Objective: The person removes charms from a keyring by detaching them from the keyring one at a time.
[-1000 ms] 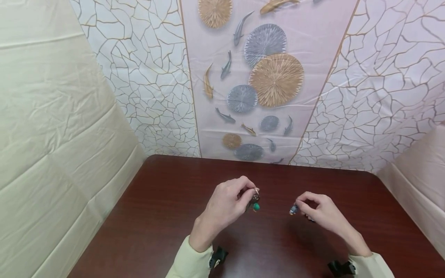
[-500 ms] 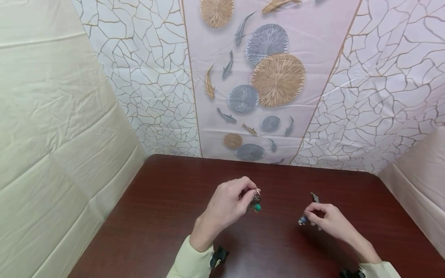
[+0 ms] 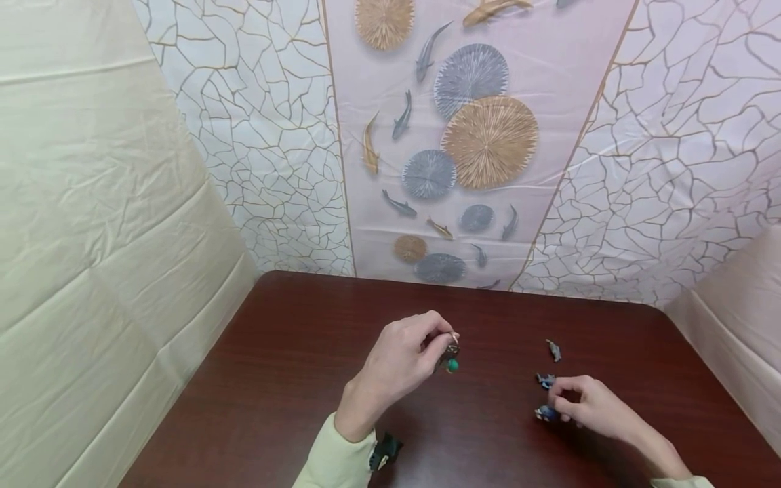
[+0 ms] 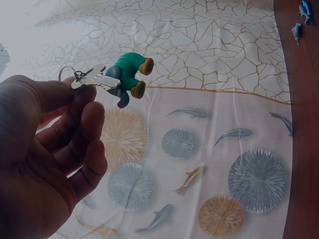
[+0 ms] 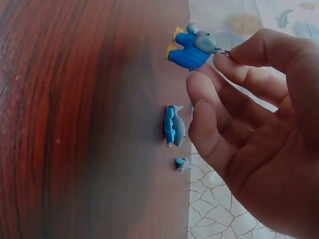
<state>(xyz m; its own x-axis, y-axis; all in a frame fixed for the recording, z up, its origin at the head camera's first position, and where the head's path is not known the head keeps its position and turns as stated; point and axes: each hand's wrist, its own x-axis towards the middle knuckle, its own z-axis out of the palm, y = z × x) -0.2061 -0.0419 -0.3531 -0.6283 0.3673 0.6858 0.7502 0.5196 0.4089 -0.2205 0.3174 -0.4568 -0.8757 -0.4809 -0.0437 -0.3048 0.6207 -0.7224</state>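
My left hand (image 3: 396, 362) pinches a metal key ring (image 4: 66, 73) between thumb and forefinger, above the table. From the ring hang keys (image 4: 102, 79) and a small figurine charm in green with brown feet (image 4: 132, 67). My right hand (image 3: 594, 407) pinches the small metal loop of another figurine charm (image 5: 192, 52), grey-headed with a blue body and yellow feet. This charm is low over the table; contact cannot be told. Just beyond it lies a grey dolphin-like charm with blue parts (image 5: 175, 124). A smaller grey-blue charm (image 3: 554, 350) lies farther back.
The dark red-brown wooden table (image 3: 305, 352) ends at a patterned cloth backdrop (image 3: 274, 169). A plain cream cloth (image 3: 122, 237) hangs along the left side. A black wrist device (image 3: 384, 451) sits at the left sleeve.
My right hand has moved right and toward me with the blue charm, uncovering two charms on the table. My left hand stays nearly still with the keys.
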